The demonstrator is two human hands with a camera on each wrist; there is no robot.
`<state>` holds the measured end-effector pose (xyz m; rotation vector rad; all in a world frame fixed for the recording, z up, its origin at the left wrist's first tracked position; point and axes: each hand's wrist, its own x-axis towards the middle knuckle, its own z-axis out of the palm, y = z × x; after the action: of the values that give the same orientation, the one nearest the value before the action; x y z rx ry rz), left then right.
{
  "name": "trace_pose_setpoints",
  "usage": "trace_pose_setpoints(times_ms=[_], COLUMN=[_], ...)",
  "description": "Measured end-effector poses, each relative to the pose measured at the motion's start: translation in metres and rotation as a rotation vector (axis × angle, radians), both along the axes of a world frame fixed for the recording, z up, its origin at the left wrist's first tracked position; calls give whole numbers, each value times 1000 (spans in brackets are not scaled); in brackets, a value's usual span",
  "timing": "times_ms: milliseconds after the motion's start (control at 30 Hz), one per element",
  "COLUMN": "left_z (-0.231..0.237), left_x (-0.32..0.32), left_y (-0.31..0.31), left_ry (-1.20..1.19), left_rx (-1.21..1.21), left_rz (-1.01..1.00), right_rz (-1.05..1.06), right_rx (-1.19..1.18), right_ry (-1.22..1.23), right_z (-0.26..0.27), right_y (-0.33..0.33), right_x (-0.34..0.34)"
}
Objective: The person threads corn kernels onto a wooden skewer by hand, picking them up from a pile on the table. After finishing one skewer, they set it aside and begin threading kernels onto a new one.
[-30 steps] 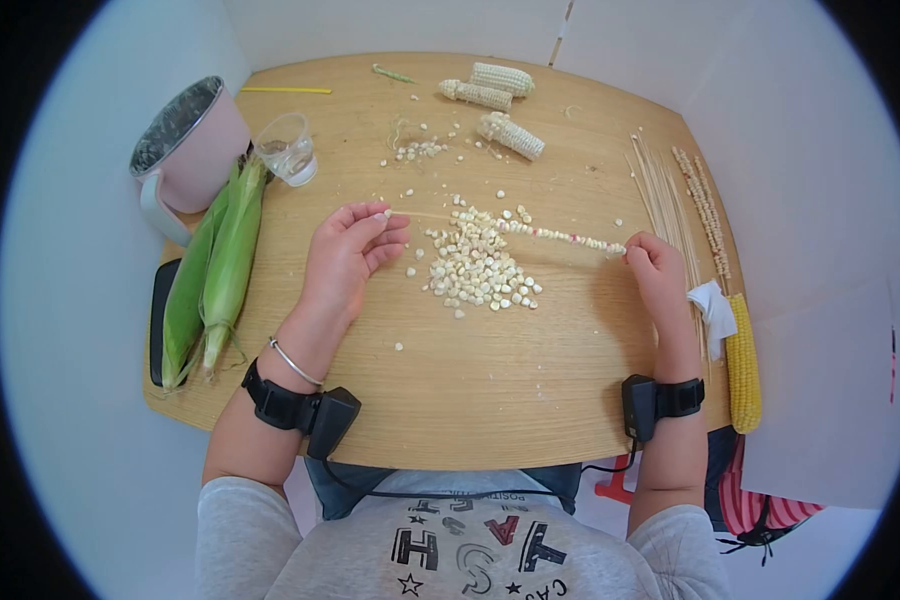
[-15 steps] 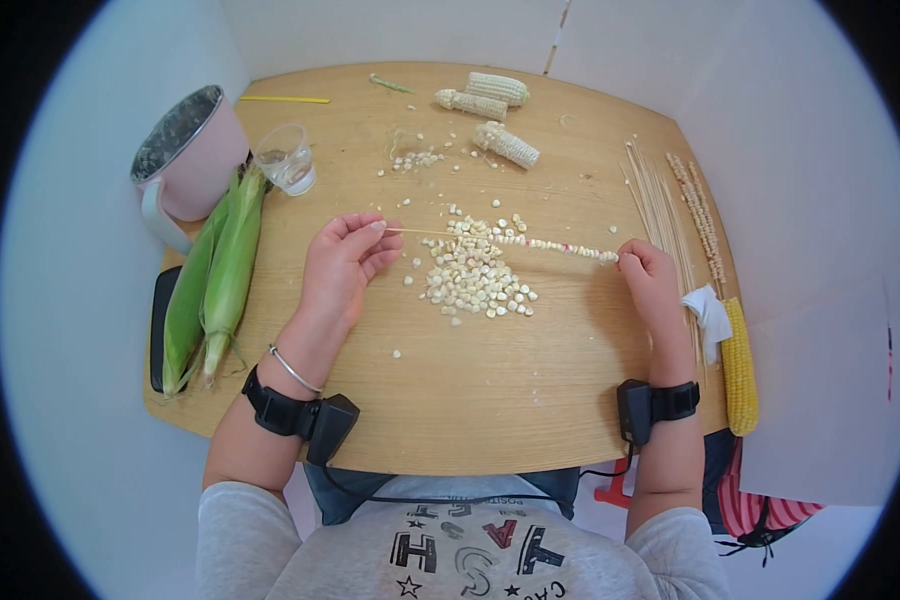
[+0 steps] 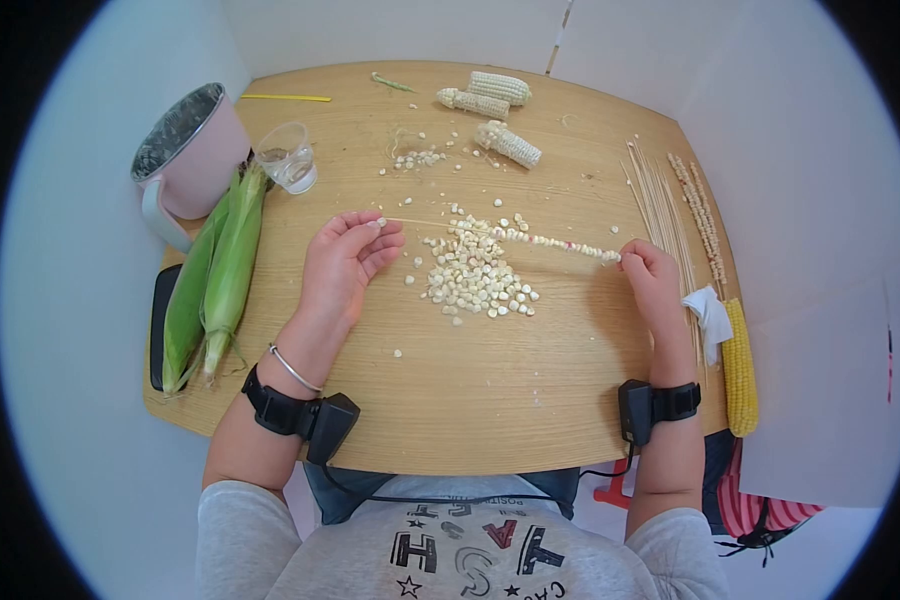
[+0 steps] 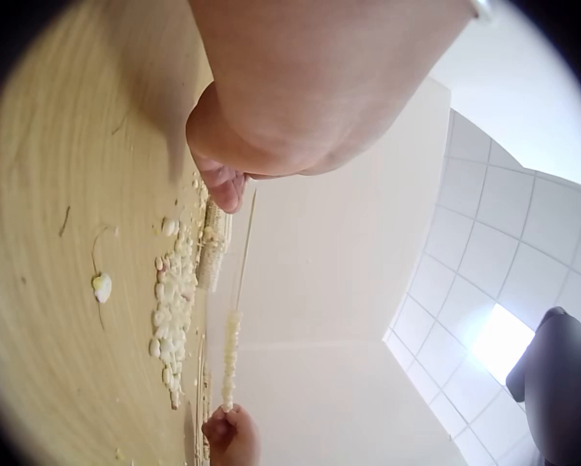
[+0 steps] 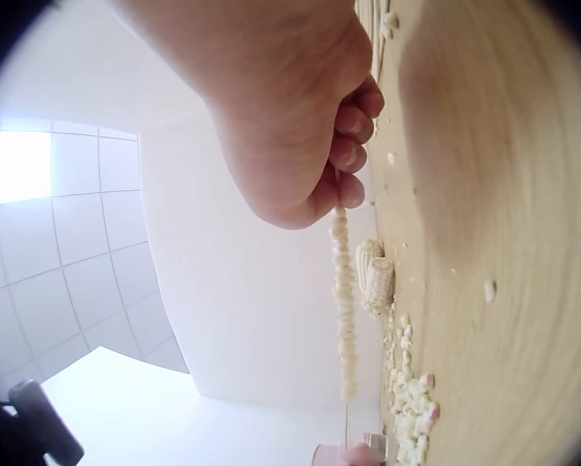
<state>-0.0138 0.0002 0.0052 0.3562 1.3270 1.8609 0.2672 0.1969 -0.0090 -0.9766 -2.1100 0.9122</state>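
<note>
"Where's the risk?"

"The wooden skewer (image 3: 432, 223) spans over the kernel pile (image 3: 475, 278), right hand (image 3: 656, 285) gripping its right end, left hand (image 3: 342, 262) pinching a corn kernel (image 3: 380, 221) at its left tip. Pushing off-centre could split that kernel; a slip might prick fingers."

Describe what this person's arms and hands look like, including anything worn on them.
The left hand and right hand are bare, without gloves. The shirt's short grey sleeves leave each forearm uncovered except for a black strap with a chunky black camera unit, trailing a black cable. A slim silver-coloured bangle circles the left forearm, between strap and hand.
</note>
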Motion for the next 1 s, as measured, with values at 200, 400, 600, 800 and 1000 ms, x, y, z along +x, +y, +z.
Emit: trace_pose_setpoints(times_ms=[200,400,600,800,1000], left_z=[1,-1,0,0,2], left_x=[1,0,1,0,0], left_y=[0,1,0,0,-2], left_ry=[0,-5,-2,6,-29], left_rx=[-7,9,17,20,32], left_rz=[9,1,-11,-23,-98], right_rz=[6,2,3,7,-21], right_rx=[17,28,21,30,26], right_ry=[-6,-20,-20,-13,-29], right_z=[1,-2,-2,-3,1], right_y=[0,0,1,2,-1], right_x=[0,0,0,0,0])
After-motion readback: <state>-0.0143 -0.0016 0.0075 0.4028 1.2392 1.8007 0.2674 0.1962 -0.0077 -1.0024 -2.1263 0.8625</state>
